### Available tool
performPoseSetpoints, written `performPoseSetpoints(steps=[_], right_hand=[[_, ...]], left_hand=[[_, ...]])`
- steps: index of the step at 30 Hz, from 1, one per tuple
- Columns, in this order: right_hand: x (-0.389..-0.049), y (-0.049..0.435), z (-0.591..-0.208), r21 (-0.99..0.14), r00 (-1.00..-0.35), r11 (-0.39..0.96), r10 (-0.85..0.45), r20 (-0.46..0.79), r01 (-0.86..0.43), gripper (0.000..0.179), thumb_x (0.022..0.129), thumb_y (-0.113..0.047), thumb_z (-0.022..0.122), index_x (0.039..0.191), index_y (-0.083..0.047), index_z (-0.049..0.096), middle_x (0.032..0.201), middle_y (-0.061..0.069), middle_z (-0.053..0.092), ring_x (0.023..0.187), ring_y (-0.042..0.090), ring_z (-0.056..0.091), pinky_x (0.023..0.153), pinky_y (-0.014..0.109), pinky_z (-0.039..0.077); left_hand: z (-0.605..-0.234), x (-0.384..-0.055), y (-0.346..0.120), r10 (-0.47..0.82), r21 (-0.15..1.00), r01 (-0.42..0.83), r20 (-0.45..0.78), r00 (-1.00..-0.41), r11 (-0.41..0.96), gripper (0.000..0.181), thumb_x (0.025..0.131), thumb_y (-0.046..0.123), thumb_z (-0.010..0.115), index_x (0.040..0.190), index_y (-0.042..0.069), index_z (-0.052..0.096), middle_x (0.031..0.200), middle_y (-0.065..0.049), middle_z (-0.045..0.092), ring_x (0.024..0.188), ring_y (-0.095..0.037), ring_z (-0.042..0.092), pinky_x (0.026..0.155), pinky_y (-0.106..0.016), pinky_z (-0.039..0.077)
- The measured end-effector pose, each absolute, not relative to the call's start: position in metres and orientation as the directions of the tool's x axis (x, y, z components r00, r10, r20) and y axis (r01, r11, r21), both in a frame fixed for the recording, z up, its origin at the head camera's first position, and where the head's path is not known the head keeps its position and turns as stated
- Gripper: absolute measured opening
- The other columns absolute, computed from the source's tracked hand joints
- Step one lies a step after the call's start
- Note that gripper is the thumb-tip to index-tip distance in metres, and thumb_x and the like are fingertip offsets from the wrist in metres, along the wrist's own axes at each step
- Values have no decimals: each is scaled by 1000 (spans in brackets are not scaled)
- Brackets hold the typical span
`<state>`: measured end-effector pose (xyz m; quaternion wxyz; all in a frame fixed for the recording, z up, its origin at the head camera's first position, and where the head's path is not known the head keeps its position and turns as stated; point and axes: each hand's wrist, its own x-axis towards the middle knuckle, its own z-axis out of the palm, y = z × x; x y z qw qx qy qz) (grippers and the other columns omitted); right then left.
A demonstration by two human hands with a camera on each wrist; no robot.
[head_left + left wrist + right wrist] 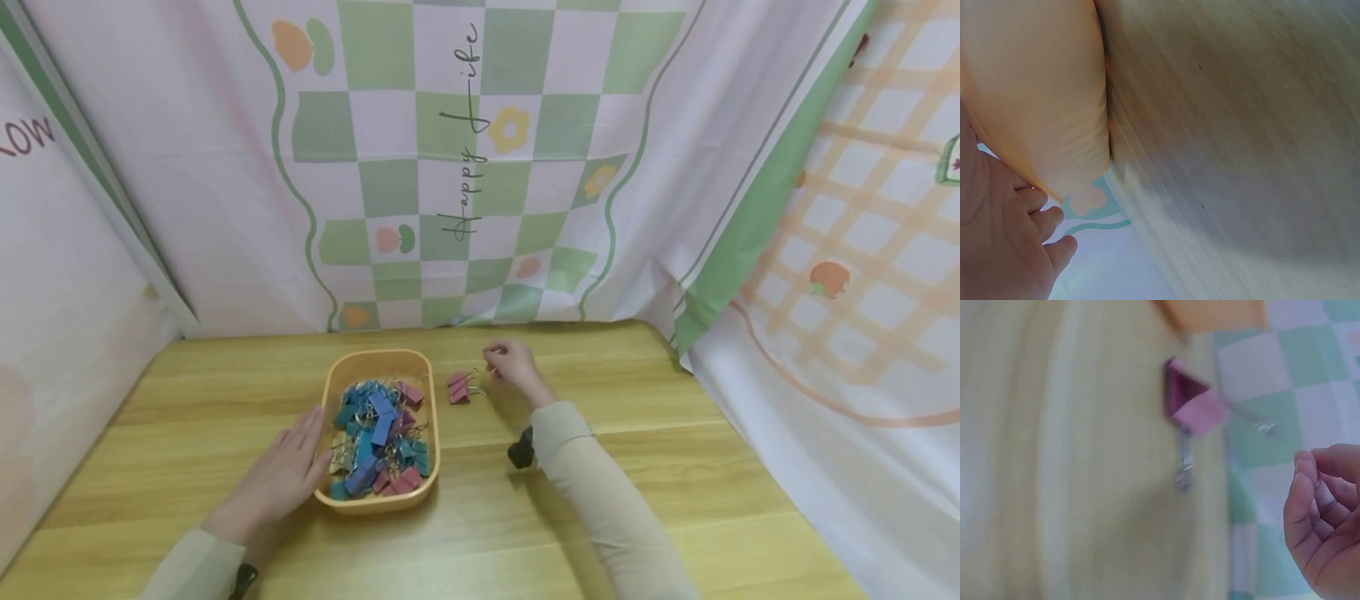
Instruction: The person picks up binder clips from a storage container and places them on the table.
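Note:
A yellow plastic box [382, 504] stands on the table, holding a heap of blue, teal, pink and pale yellow binder clips [382, 417]. My left hand [273, 479] rests against its left side with fingers extended along the rim; the left wrist view shows the fingers by the box wall [1035, 94]. To the right of the box, a single pink binder clip [458, 388] lies on the tabletop with its wire handles spread. Just beyond those handles is my right hand [512, 365], apart from the clip. Its fingers bend loosely, thumb near the index fingertip, and nothing shows between them.
The wooden table [615, 500] reaches back to a hanging cloth [480, 167] with green checks. More printed cloth [847, 275] hangs on the right, and a pale cloth [67, 250] on the left. A black wrist device [521, 448] sits at the right cuff.

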<state>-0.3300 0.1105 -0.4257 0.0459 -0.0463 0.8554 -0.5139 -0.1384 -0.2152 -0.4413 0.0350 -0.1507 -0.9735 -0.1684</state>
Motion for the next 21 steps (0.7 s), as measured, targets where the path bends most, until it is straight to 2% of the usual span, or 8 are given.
performPoseSetpoints(steps=[6, 12, 16, 21], right_hand=[[-321, 97, -399, -881, -983, 461, -182, 25, -108, 20, 90, -11, 59, 104, 2, 64, 80, 19, 64, 56, 18, 57, 64, 42, 55], [-303, 76, -380, -872, -957, 455, -285, 49, -180, 20, 90, -13, 60, 106, -1, 64, 83, 20, 63, 68, 36, 60, 60, 39, 54], [-292, 61, -375, -846, -929, 465, -361, 86, -259, 22, 90, -13, 60, 107, 0, 63, 79, 17, 63, 67, 37, 59, 58, 39, 54], [-276, 43, -371, -817, -888, 466, -445, 114, -339, 23, 89, -15, 61, 108, -2, 64, 76, 12, 64, 62, 35, 60, 46, 33, 50]], left_hand=[[-441, -138, -215, 286, 312, 310, 121, -951, 898, 61, 100, 30, 35, 142, -10, 15, 147, -25, 16, 133, -40, 16, 106, -52, 17], [-440, -137, -215, 288, 315, 312, 122, -950, 896, 61, 100, 30, 35, 141, -10, 16, 147, -25, 15, 133, -41, 16, 106, -52, 17], [-439, -136, -214, 288, 318, 312, 123, -950, 895, 61, 100, 31, 35, 142, -10, 16, 147, -24, 16, 133, -40, 16, 106, -52, 17], [-438, -136, -214, 288, 323, 314, 125, -949, 893, 61, 100, 30, 36, 142, -10, 16, 148, -24, 15, 134, -40, 15, 106, -52, 17]])
